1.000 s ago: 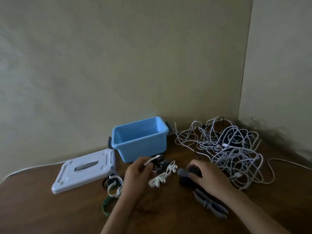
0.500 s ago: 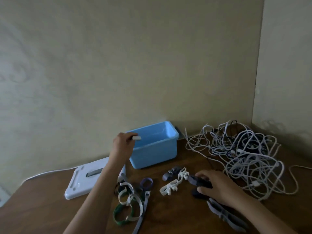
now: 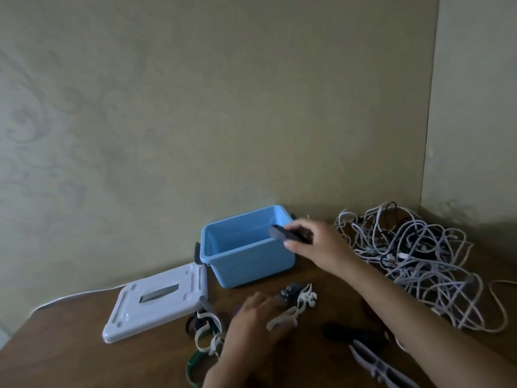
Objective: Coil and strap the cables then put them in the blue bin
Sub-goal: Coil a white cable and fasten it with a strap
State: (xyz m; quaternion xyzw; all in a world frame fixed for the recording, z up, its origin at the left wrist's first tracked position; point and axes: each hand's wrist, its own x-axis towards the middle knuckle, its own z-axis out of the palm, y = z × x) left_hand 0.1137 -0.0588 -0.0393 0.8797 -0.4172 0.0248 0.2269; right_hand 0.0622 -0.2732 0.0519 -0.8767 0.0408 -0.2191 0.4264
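right hand (image 3: 316, 245) at the blue bin's (image 3: 246, 264) right rim, its grip pinching a dark strap (image 3: 285, 233) over the opening; bin near the tabletop's (image 3: 56, 348) back edge. left hand (image 3: 257, 320) blurred, fingers spread over loose straps (image 3: 293, 309) near the front edge. tangled cables (image 3: 414, 259) heaped at the back right corner. white lid (image 3: 159, 301) lies just left of the bin.

The right hand (image 3: 316, 245) pinches a dark strap (image 3: 285, 233) over the open blue bin's (image 3: 251, 264) right rim. The left hand (image 3: 257, 323), blurred, rests on loose straps (image 3: 296, 306) on the table (image 3: 56, 359). Tangled cables (image 3: 414, 256) lie right of the bin; a white lid (image 3: 159, 301) lies left.
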